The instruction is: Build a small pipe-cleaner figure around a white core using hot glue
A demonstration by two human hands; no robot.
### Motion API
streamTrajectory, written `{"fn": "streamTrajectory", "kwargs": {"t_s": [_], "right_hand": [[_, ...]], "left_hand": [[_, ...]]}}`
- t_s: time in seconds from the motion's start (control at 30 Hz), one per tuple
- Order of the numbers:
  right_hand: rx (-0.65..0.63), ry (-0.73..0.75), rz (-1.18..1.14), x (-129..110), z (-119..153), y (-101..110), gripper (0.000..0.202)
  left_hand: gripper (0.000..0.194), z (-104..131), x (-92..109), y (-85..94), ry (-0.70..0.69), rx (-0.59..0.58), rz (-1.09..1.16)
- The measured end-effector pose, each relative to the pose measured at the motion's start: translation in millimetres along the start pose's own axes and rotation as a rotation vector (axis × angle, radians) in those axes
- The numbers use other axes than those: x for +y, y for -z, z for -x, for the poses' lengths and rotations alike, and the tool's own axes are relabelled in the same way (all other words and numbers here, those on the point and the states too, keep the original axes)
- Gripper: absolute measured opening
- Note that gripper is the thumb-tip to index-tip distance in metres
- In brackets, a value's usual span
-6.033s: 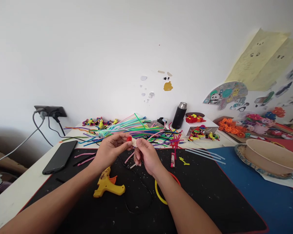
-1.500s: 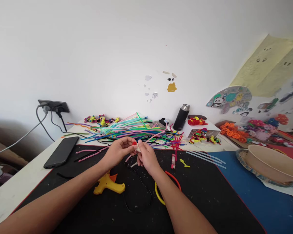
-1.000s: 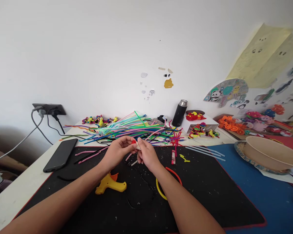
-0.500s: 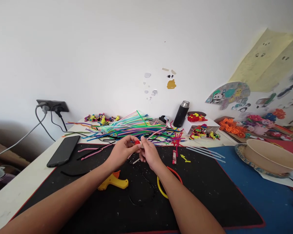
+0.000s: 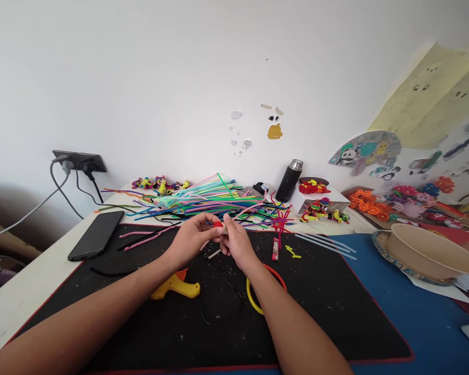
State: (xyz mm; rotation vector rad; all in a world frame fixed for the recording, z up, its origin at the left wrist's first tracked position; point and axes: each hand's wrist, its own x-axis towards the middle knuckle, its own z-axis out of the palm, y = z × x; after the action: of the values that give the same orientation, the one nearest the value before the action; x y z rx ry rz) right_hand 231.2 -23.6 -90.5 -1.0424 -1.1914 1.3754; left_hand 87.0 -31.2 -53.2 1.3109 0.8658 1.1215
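My left hand (image 5: pixel 191 238) and my right hand (image 5: pixel 237 244) meet over the back of the black mat (image 5: pixel 316 312). Between their fingertips is a small red piece (image 5: pixel 218 224), perhaps of pipe cleaner, with something pale beside it. Fingers of both hands are pinched, covering most of it. From behind my right fingers a pink pipe cleaner (image 5: pixel 250 209) runs up to the right; whether I hold it is unclear. Below my left wrist lies a yellow glue gun (image 5: pixel 180 286) with an orange part, partly under the forearm. A short white stick (image 5: pixel 214 254) lies beneath my hands.
Behind my hands spreads a heap of coloured pipe cleaners (image 5: pixel 195 200). A phone (image 5: pixel 96 235) lies left. A black flask (image 5: pixel 289 182) stands by the wall. Further right are pale sticks (image 5: pixel 328 245) and a beige bowl (image 5: pixel 433 250). A yellow and red ring (image 5: pixel 252 297) lies near my right forearm.
The camera view has shifted slightly, so most table things sit a little further left and higher. Both hands keep their pinch on the red piece, with small finger movements.
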Motion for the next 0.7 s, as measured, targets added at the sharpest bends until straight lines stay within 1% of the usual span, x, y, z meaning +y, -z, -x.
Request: {"fn": "streamTrajectory", "kwargs": {"t_s": [0.17,0.37,0.5,0.7], "right_hand": [[0.005,-0.008,0.009,-0.6,-0.9,-0.2,0.06],[-0.024,0.006,-0.019,-4.9,-0.2,0.1,0.06],[-0.029,0.014,-0.007,-7.3,0.3,1.3,0.058],[-0.035,0.022,0.019,-7.9,0.8,0.7,0.056]], "left_hand": [[0.04,-0.8,-3.0,0.7,0.029,-0.002,0.024],[0.039,0.7,5.2,2.5,0.007,-0.052,0.015],[0.035,0.1,5.2,5.1,0.041,-0.076,0.113],[0.027,-2.6,-1.0,6.3,0.107,-0.07,0.226]]}}
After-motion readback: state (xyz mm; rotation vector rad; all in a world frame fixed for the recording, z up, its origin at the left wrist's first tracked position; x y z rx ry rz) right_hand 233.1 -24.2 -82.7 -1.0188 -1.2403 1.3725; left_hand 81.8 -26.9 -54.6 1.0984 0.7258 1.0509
